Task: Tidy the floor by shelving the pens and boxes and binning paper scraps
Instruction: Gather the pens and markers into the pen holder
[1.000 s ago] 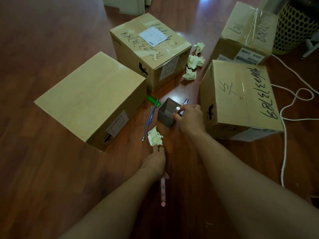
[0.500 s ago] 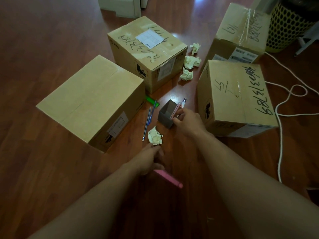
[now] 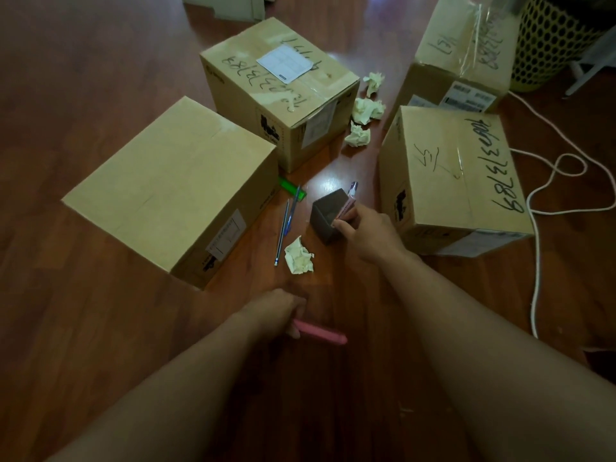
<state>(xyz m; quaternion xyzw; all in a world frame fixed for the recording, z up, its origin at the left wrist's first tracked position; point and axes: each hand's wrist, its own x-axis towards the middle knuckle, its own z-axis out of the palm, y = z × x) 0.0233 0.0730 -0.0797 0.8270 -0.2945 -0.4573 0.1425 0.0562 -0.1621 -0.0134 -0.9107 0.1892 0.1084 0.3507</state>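
Note:
My left hand (image 3: 278, 311) is closed around a pink pen (image 3: 321, 334) low over the wooden floor. My right hand (image 3: 366, 228) grips a red-and-white pen (image 3: 348, 203) whose lower end is inside a small dark grey pen holder (image 3: 325, 216). Two thin blue pens (image 3: 287, 221) and a green marker (image 3: 291, 187) lie left of the holder. A crumpled paper scrap (image 3: 299, 256) sits just in front of it. Three more scraps (image 3: 365, 110) lie between the far boxes.
Several cardboard boxes ring the spot: a plain one (image 3: 173, 188) at left, a labelled one (image 3: 280, 91) behind, two (image 3: 450, 175) (image 3: 463, 51) at right. A yellow perforated bin (image 3: 546, 45) stands far right. A white cable (image 3: 546, 188) loops on the floor.
My left hand lifted the pink pen off the floor and drew it back toward me. My right hand tipped the red-and-white pen up and lowered its end into the grey holder.

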